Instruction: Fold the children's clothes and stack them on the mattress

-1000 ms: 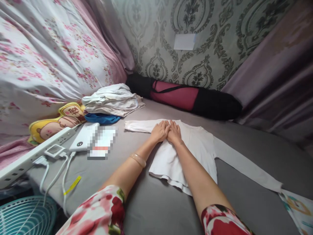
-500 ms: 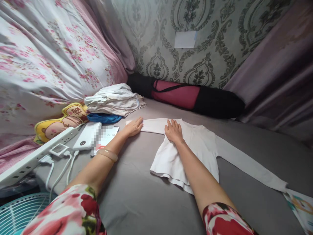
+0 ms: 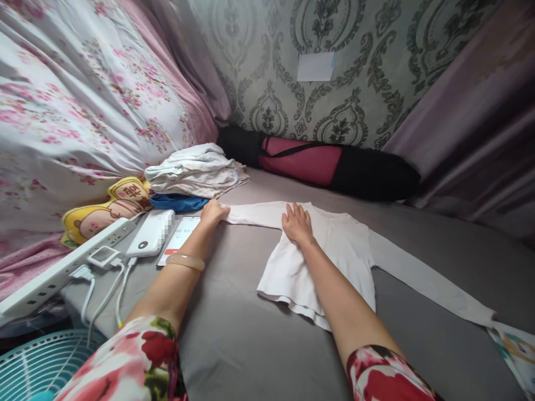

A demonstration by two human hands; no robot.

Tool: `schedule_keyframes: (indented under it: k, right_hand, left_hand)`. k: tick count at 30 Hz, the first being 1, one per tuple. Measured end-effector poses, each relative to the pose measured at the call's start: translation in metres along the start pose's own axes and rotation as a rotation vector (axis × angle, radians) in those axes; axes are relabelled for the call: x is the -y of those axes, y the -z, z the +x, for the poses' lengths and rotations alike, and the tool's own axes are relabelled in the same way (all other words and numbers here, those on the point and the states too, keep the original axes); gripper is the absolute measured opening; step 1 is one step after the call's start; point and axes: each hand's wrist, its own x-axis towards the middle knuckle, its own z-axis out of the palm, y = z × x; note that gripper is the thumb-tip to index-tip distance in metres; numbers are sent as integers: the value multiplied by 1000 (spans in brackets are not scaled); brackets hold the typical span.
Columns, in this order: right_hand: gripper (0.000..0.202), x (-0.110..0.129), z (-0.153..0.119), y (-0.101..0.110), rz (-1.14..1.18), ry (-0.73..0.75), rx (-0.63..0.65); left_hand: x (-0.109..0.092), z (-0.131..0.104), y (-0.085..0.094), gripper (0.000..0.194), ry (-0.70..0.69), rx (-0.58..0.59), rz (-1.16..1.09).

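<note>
A white long-sleeved top [image 3: 334, 250] lies spread flat on the grey bed sheet [image 3: 251, 345]. My left hand [image 3: 212, 212] grips the cuff end of its left sleeve [image 3: 254, 214], which is stretched out sideways. My right hand [image 3: 297, 223] rests flat, fingers apart, on the top's upper part near the collar. The other sleeve [image 3: 430, 287] runs out to the right. A pale bangle [image 3: 185, 260] sits on my left wrist.
A stack of folded clothes [image 3: 194, 170] lies at the back left, over a blue garment. A phone [image 3: 180, 235], a white power bank [image 3: 151, 240], a power strip [image 3: 62, 267] and a yellow cushion [image 3: 100, 211] lie left. A black and pink bag [image 3: 334, 167] lines the wall.
My left hand slid from beside my right hand leftward along the sleeve to its cuff and closed on it. My right hand stayed near the collar.
</note>
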Motion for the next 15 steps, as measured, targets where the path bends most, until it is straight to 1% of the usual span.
schedule_keyframes:
  k: [3,6,8,10,11,15]
  right_hand:
    - [57,0,-1,0,9,3,-13]
    - [57,0,-1,0,21,0,-16]
    - [57,0,0,1,27,-1,-10]
    - [57,0,0,1,30,0,0]
    - [57,0,0,1,31,1,0]
    - [57,0,-1,1,34,4,-11]
  left_hand:
    - [-2,0,-4,36,-49,-90,-81]
    - [-10,-8,-7,33,-38,-190,-171]
    - [-15,-15,-8,34,-21,-233,-179]
    - [-18,-22,-8,34,-14,-255,-105]
    - [-17,-24,-8,34,-32,-259,-37]
    - [-10,-27,-11,33,-197,-232,261]
